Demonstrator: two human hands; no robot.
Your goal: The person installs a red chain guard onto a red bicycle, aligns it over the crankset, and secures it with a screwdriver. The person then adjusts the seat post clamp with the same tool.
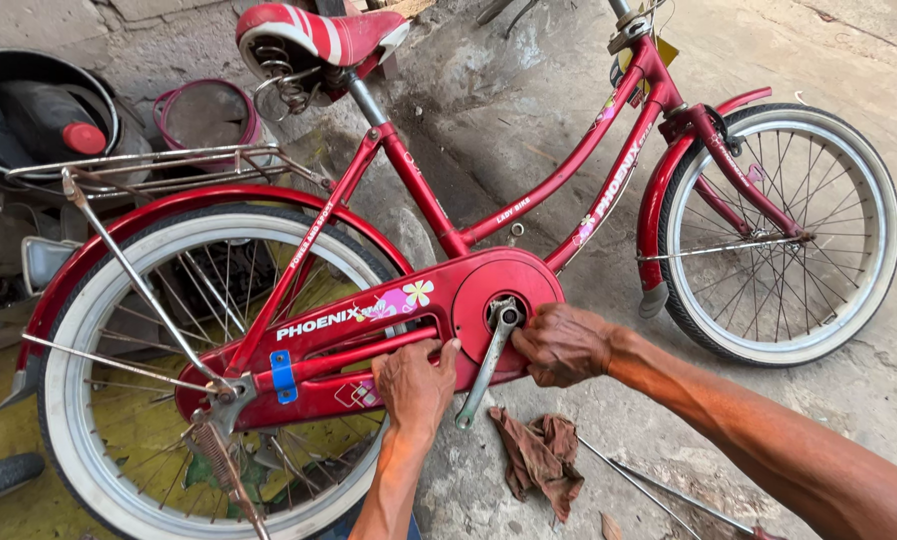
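Crank arm (484, 368) pedal-less, mounted on red chain guard (369, 335). Left hand (414, 385) fingers curled gripping guard; right hand (564, 345) fingers clenched beside crank axle.

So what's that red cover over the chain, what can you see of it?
The chain guard is glossy red, seemingly painted metal: a long slotted arm widening into a round disc at the crank. It bears white lettering and flower stickers, plus a blue clip near the rear. It lies along the bicycle's lower frame, tilted up toward the front. The left hand grips its lower edge; the right hand rests against the disc beside the silver crank arm.
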